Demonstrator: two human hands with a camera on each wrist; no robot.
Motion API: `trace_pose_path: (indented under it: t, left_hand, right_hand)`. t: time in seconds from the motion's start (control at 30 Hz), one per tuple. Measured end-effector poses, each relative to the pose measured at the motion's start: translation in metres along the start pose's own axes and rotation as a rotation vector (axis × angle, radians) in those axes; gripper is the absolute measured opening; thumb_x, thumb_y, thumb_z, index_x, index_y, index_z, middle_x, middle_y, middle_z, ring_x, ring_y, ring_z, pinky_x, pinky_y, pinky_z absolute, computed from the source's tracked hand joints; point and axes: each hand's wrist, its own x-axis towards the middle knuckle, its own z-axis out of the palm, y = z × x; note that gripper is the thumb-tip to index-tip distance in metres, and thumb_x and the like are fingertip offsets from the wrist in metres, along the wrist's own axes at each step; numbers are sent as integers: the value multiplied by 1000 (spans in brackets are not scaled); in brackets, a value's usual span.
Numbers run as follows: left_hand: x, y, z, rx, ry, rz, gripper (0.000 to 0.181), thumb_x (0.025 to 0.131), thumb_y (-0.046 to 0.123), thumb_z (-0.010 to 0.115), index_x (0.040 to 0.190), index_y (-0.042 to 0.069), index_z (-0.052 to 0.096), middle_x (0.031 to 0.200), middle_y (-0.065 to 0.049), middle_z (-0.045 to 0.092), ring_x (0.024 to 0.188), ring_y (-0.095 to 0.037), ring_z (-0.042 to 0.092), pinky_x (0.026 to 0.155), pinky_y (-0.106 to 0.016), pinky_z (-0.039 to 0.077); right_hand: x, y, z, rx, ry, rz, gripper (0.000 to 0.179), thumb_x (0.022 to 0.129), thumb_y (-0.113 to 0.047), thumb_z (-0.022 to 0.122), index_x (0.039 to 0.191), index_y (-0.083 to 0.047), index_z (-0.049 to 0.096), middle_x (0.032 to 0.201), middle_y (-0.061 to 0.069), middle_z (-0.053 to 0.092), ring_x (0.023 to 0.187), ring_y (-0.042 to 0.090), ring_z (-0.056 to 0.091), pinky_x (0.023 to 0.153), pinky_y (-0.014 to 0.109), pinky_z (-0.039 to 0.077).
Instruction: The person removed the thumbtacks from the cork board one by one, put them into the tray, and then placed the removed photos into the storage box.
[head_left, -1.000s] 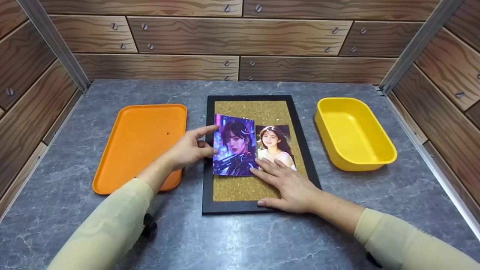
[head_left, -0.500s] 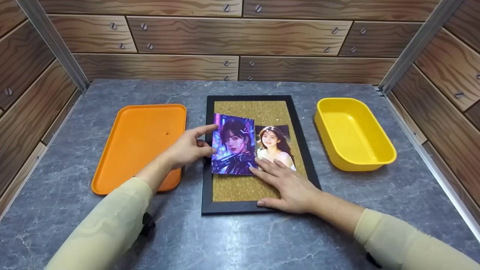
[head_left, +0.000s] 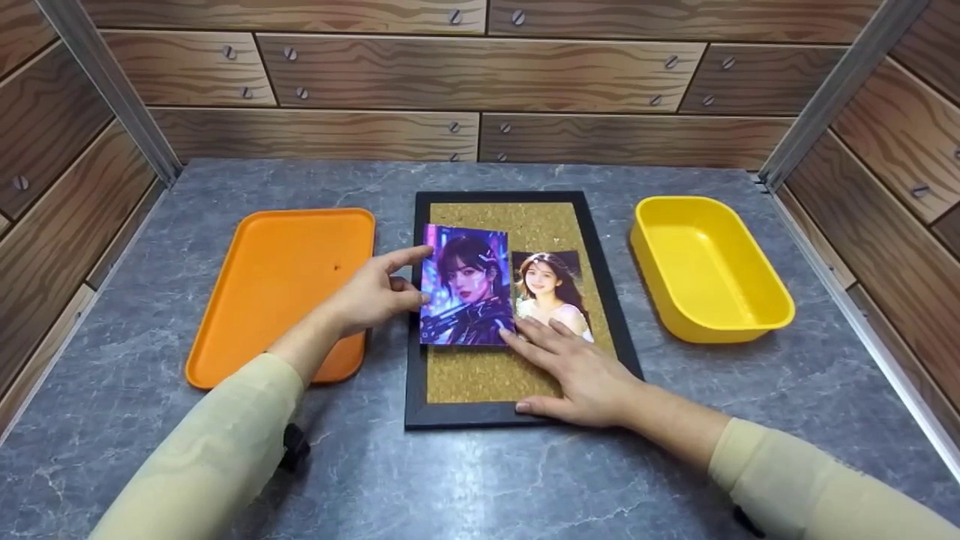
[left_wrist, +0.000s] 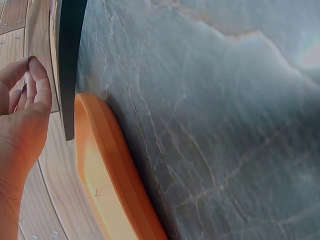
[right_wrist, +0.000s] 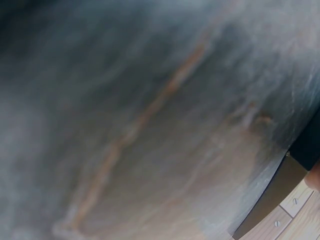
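A black-framed corkboard [head_left: 480, 414] lies flat on the table with two photo prints on it. My left hand [head_left: 375, 295] pinches the left edge of the purple-blue portrait print [head_left: 466, 289], with fingers and thumb at that edge. In the left wrist view the thumb and fingertips of the left hand [left_wrist: 27, 100] meet at the edge of the thin print. My right hand [head_left: 581, 371] rests spread out, its fingertips at the purple print's lower right corner and over the bottom of the light portrait print [head_left: 547, 281]. Only a sliver of the right hand [right_wrist: 313, 179] shows in the right wrist view.
An orange tray [head_left: 277, 285] lies left of the corkboard, partly under the left forearm. To the right stands a deep yellow bin [head_left: 701, 277]. Wood-patterned walls [head_left: 465, 75] enclose the grey marbled table [head_left: 465, 480] at the back and sides.
The purple print has shifted slightly up and to the left, with my left hand on its edge. My right hand has stayed where it was.
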Motion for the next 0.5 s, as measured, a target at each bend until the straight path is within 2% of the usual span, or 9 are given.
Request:
trace_pose_path:
  t: [0.27, 0.5]
  left_hand:
    - [0, 1, 0, -21, 6, 10, 75, 96, 5, 75, 163, 20, 44, 158, -3, 49, 89, -21, 66, 73, -31, 54]
    - [-1, 1, -2, -52, 12, 10, 75, 97, 4, 74, 164, 18, 43, 162, -5, 45, 90, -20, 66, 77, -32, 55]
  right_hand:
    - [-1, 0, 1, 1, 0, 11, 93, 98, -75, 54, 171, -29, 19, 175, 9, 22, 160, 28, 23, 129, 51, 15]
    - [0, 0, 1, -14, 22, -22, 92, 99, -73, 55, 171, -25, 23, 175, 10, 23, 159, 31, 24, 129, 53, 17]
